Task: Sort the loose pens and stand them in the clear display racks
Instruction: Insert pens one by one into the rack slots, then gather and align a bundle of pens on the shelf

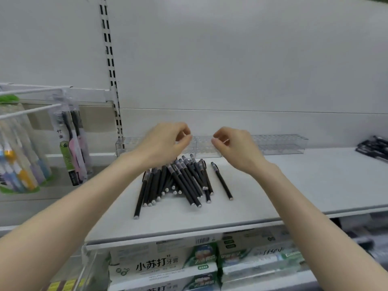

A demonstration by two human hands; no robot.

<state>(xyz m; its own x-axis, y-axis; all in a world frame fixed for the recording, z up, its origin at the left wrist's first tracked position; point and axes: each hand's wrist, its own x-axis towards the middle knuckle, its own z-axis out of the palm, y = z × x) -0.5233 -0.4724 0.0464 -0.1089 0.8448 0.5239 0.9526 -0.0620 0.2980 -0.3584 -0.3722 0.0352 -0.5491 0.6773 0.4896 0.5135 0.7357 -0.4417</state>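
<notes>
White shop shelf (pixel 294 185) bearing, along its back edge, a row of clear plastic display racks (pixel 279 143) with small round holes. No pen stands in them where we can see. In front of the racks lies a fanned heap of black pens (pixel 180 181) with silver end-studs. Their long axes run roughly front to back, capped ends toward the racks and studs toward the person. One separate black pen (pixel 221 181) lies just right of the heap, apart from it. Both hands hover above the capped ends, so the pens lie below the fingers and toward the person. The left hand (pixel 165 141) is over the heap and the right hand (pixel 235 145) is nearer the separate pen. On each hand the fingers are loosely curled, thumb close to forefinger, and we see nothing held. The hands hide the racks' middle stretch and some caps; motion blur softens the fingertips, and a further dark bundle (pixel 373 147) is cut off at the right edge.
</notes>
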